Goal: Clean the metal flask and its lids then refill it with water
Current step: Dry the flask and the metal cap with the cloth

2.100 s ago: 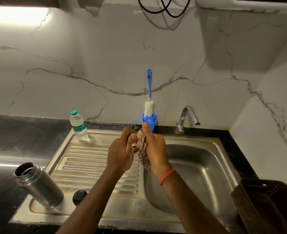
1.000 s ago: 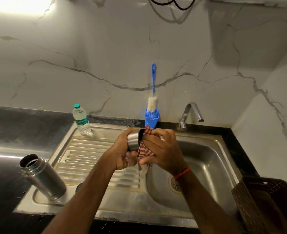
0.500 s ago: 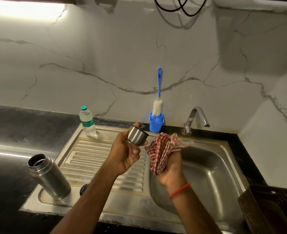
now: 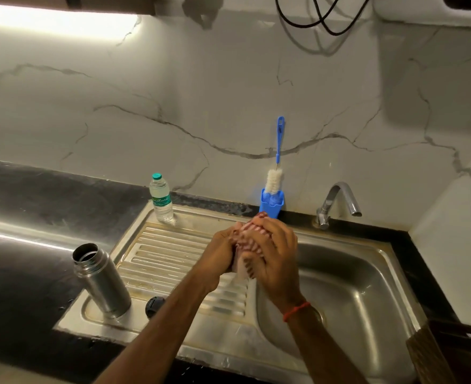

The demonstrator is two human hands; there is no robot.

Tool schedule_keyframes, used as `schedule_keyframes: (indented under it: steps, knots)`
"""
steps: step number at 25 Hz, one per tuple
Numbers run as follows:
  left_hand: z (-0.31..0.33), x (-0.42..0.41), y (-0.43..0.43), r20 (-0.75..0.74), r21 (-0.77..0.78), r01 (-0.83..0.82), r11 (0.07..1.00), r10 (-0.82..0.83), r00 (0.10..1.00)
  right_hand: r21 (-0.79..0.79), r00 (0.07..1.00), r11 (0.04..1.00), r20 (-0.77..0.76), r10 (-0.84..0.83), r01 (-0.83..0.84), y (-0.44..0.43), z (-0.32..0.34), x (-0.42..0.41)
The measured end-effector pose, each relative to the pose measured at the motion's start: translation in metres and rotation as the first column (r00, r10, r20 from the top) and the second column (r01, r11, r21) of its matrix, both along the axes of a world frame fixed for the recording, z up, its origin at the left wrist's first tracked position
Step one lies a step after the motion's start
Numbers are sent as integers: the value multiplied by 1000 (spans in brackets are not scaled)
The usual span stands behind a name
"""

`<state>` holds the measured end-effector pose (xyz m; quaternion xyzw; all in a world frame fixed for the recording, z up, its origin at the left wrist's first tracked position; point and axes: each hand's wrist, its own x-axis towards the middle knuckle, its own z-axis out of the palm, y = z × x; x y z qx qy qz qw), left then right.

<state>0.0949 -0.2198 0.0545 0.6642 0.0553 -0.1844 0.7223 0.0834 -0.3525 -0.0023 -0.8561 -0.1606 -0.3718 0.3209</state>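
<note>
Dim, warm scene. Main source is a strip light (image 4: 57, 22) up-left of the grip, blown out; it streaks glare across the tabletop (image 4: 21, 236) to the left. Hands (image 4: 253, 250) and cloth motion-blurred. Upper right shadowed. Wide-angle bending at edges.

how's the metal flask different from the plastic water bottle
The metal flask is open with no lid on; the plastic water bottle is capped in green. The flask is opaque steel and wider; the bottle is clear, labelled and slimmer. Both stand on the sink's drainboard.
</note>
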Motion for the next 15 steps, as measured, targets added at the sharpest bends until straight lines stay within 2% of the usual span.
schedule_keyframes:
  steps: [1, 2, 3, 4, 5, 7, 8, 11, 13, 15]
  knots:
    - [0, -2, 3, 36, 53, 27, 998, -29, 999, 294, 992, 956, -114, 54, -18, 7, 5, -3]
    - [-2, -3, 6, 53, 69, 39, 997, -42, 998, 600, 966, 800, -214, 148, 10, 15, 12, -5]
    - [-3, -4, 9, 50, 63, 43, 997, -46, 998, 808, 931, 584, -266, 251, 74, 22, 19, -4]
    - [-5, -5, 12, 42, 41, 37, 998, -38, 998, 902, 896, 402, -304, 324, 160, 23, 26, 0]
    - [-7, -7, 15, 32, 27, 29, 999, -30, 999, 936, 856, 261, -328, 399, 236, 20, 30, 5]
    - [-12, -7, 20, -29, -15, 6, 1000, -7, 1000, 940, 810, 41, -313, 496, 337, 8, 27, 12]
    - [-14, -7, 23, -79, -65, -6, 998, 1, 997, 922, 799, -16, -326, 506, 386, 3, 25, 12]
    - [-22, -5, 32, -181, -240, -83, 967, 39, 983, 876, 752, -50, -381, 539, 479, -3, 20, 7]
    - [-29, -6, 41, -132, -252, -95, 963, 63, 989, 861, 740, -108, -355, 571, 497, -8, 23, 3]
    - [-34, -6, 49, -67, -180, -70, 981, 59, 996, 856, 740, -163, -312, 596, 491, -11, 29, 1]
